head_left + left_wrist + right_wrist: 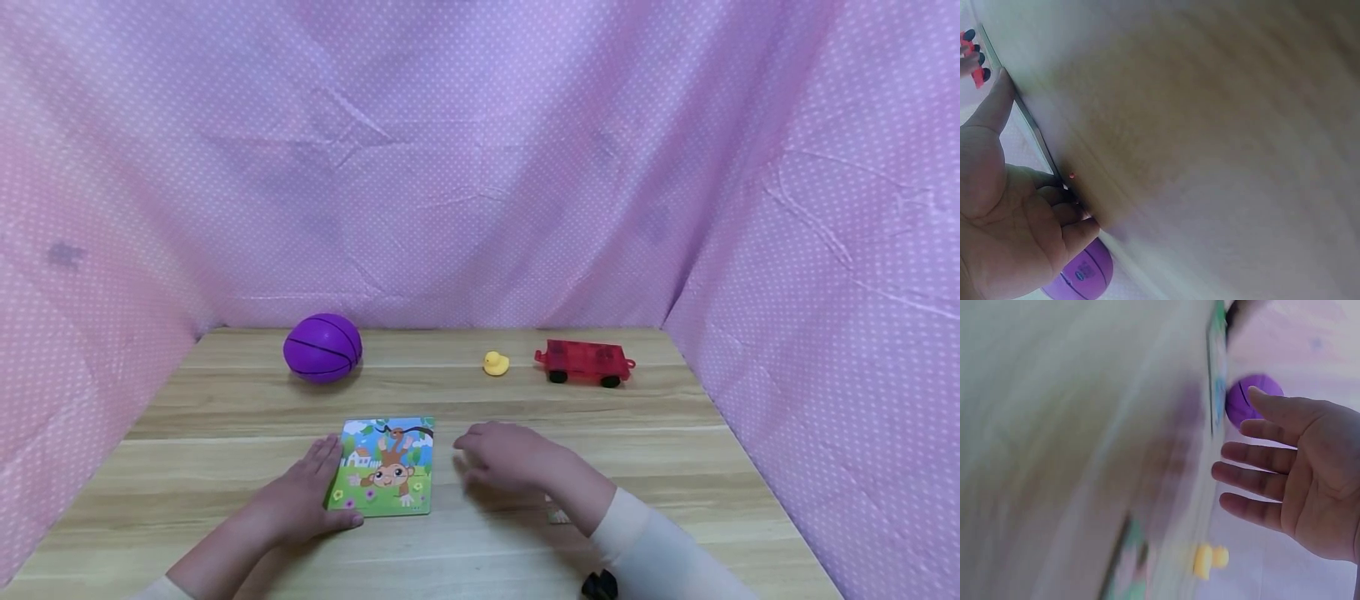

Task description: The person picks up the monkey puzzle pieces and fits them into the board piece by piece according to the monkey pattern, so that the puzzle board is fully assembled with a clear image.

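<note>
A square picture puzzle board (386, 467) lies flat on the table, showing a monkey hanging upside down from a branch. My left hand (306, 492) rests against its left side, fingers along that edge and thumb by the near left corner. In the left wrist view, the fingers of the left hand (1022, 219) touch the board's edge. To the right of the board, my right hand (506, 454) hovers over the table, holding nothing. The right wrist view shows the right hand (1291, 469) with fingers spread. A second picture piece (558, 512) is mostly hidden beneath the right forearm.
A purple ball (322, 348) sits at the back left. Farther right stand a small yellow duck (496, 363) and a red toy wagon (587, 362) with black wheels. A small black object (600, 585) lies by the right sleeve. Pink dotted cloth (450, 167) encloses the back and sides.
</note>
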A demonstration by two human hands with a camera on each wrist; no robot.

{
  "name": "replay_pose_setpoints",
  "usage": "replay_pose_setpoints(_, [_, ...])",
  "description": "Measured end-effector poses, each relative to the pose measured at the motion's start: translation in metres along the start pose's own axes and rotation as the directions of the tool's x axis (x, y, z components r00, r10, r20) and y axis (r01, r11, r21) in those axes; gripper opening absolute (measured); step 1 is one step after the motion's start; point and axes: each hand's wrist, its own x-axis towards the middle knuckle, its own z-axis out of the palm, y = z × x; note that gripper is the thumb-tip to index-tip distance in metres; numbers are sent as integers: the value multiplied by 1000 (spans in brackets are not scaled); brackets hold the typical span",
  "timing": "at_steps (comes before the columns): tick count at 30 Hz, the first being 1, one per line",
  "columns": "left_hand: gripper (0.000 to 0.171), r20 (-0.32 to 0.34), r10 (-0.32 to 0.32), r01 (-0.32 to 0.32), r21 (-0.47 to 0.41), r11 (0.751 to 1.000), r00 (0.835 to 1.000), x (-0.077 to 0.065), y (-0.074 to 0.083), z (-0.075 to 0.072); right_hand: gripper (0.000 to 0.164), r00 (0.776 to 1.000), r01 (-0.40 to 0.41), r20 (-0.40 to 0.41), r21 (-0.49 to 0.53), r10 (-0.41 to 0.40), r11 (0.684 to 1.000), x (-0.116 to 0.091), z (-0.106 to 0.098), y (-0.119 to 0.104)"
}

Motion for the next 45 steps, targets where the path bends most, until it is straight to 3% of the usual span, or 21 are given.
replay_pose_setpoints(7, [119,-1,-9,9,-8,1000,1000,0,-1,1,19,986,-163,34,132,160,978,-35,-7,33])
replay_pose_setpoints(12, [119,2,-15,15,-14,1000,1000,0,0,0,31,940,-332,143,191,309,924,-57,-7,47])
replay_pose_setpoints(16, [119,2,-25,25,-14,1000,1000,-1,-1,1,39,913,-382,222,170,342,908,-68,-3,52])
replay_pose_setpoints(26, [119,2,-22,23,-20,1000,1000,-1,-2,2,37,901,-393,244,115,358,912,-71,5,52])
replay_pose_setpoints(35, [119,6,-21,21,-15,1000,1000,0,-2,1,35,912,-393,238,267,335,880,-70,3,48])
replay_pose_setpoints(45, [118,13,-24,24,-20,999,1000,-1,1,-1,29,958,-278,150,285,244,917,-54,10,42])
